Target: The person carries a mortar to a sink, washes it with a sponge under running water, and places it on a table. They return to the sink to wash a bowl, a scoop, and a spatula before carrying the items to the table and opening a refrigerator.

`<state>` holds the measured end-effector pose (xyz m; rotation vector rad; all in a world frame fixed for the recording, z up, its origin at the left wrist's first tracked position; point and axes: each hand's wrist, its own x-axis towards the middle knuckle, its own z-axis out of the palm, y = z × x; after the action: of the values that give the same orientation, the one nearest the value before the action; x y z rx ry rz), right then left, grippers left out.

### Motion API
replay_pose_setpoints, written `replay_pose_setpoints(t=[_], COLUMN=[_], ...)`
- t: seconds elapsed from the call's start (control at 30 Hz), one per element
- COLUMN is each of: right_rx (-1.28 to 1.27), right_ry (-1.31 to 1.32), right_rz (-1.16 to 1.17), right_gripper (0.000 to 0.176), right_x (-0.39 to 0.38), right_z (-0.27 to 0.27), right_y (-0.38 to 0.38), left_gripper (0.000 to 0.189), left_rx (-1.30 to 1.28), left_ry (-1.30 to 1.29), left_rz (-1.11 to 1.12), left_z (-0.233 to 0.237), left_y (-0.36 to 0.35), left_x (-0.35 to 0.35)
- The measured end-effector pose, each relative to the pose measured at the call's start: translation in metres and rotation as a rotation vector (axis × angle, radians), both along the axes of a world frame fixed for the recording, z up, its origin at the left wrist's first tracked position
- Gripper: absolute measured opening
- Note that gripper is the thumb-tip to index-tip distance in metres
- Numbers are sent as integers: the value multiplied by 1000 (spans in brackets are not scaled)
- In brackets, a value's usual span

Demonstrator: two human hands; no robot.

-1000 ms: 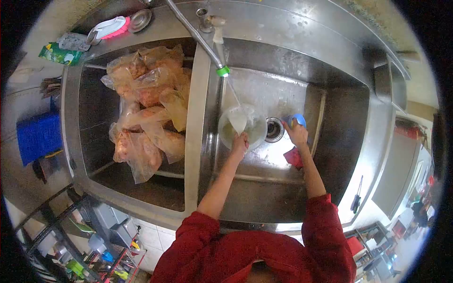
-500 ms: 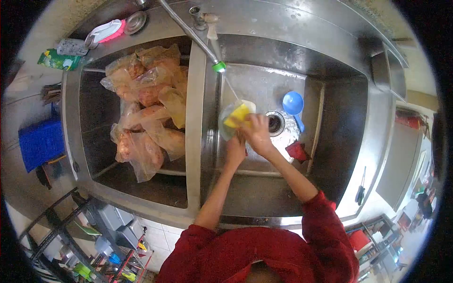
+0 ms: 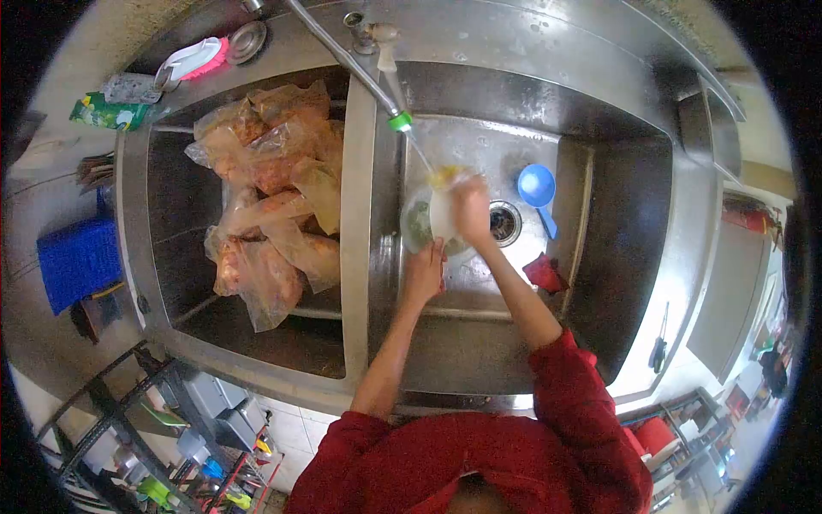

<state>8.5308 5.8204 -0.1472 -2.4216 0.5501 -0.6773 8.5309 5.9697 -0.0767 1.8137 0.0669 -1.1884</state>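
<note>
My left hand (image 3: 425, 270) grips the lower edge of a white object (image 3: 440, 214), perhaps a small board or dish, over the right sink basin. Blurred by motion, my right hand (image 3: 470, 210) is closed on a yellow sponge (image 3: 445, 177) at that object's upper right. Water runs from the green-tipped faucet (image 3: 400, 122) towards the sponge. Beneath the hands lies a clear round bowl (image 3: 417, 224). A blue ladle (image 3: 537, 186) rests right of the drain (image 3: 504, 224), and a dark red cloth or packet (image 3: 545, 273) is below it.
Plastic bags of meat (image 3: 274, 171) fill much of the left basin, beyond the metal divider (image 3: 357, 214). On the back left ledge are a pink-bristled brush (image 3: 201, 58) and a green packet (image 3: 103, 111). A screwdriver-like tool (image 3: 658, 347) lies on the right rim.
My right hand and the sponge have shifted slightly right and up, uncovering more of the white object and the bowl. My left hand has moved slightly down.
</note>
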Motion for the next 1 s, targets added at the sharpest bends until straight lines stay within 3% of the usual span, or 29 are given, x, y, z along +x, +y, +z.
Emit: replay_pose_setpoints(t=[0.03, 0.1, 0.13, 0.2, 0.23, 0.27, 0.3, 0.37, 0.47, 0.57, 0.63, 0.7, 0.8, 0.83, 0.87, 0.9, 0.93, 0.97, 1.0], right_rx=[54, 1411, 1412, 1182, 919, 532, 531, 306, 114, 314, 380, 341, 34, 130, 291, 289, 377, 460, 261], right_ry=[-148, -174, -181, -13, 69, -105, -103, -3, -7, -122, -29, 83, 282, 199, 232, 231, 389, 549, 464], right_rz=[-119, -325, -329, -349, -245, -26, -30, 301, 214, 264, 296, 173, -85, -194, -324, -315, -205, -92, 154], right_gripper=[18, 17, 17, 35, 28, 16, 16, 21, 34, 33, 34, 28, 28, 26, 25, 25, 27, 30, 34], right_x=[6, 9, 4, -29, -37, -43, -39, -33, 2, -9, -29, -51, -75, -82, -79, -76, -73, -73, -77], right_z=[-22, 12, 31, 70, 91, 91, 95, 101, 60, 68, 73, 58, 3, -5, 23, 44, 61, 71, 59], right_y=[-20, -44, -41, -20, -8, 6, 13, 20, -20, -4, 0, -26, -95, -109, -105, -99, -91, -82, -67], left_gripper=[43, 38, 38, 31, 31, 28, 25, 24, 23, 21, 20, 19, 19, 19, 19, 25, 30, 30, 33], left_rx=[-3, -243, -242, -1178, -1178, -1198, -1217, -1204, -1179, -1182, -1207, -1149, -931, -858, -865, -635, -407, -414, -331], left_ry=[-4, 269, 268, 1369, 1373, 1388, 1402, 1407, 1422, 1460, 1495, 1633, 1482, 1411, 1403, 1303, 1200, 1203, 1006], left_rz=[2, 401, 394, 649, 654, 616, 575, 574, 521, 433, 426, 395, 209, 158, 161, 170, 180, 189, 111], left_z=[0, -3, -5, -12, -15, -18, -19, -13, -11, -22, -25, -21, -67, -80, -84, -86, -88, -104, -126], left_y=[-3, -1, 2, 7, 7, 5, 3, 8, 5, -2, -6, -19, -44, -56, -68, -80, -89, -93, -93], left_x=[-3, -9, -3, 6, 5, 4, 3, -4, -8, 2, -3, -16, -52, -64, -72, -80, -88, -99, -109])
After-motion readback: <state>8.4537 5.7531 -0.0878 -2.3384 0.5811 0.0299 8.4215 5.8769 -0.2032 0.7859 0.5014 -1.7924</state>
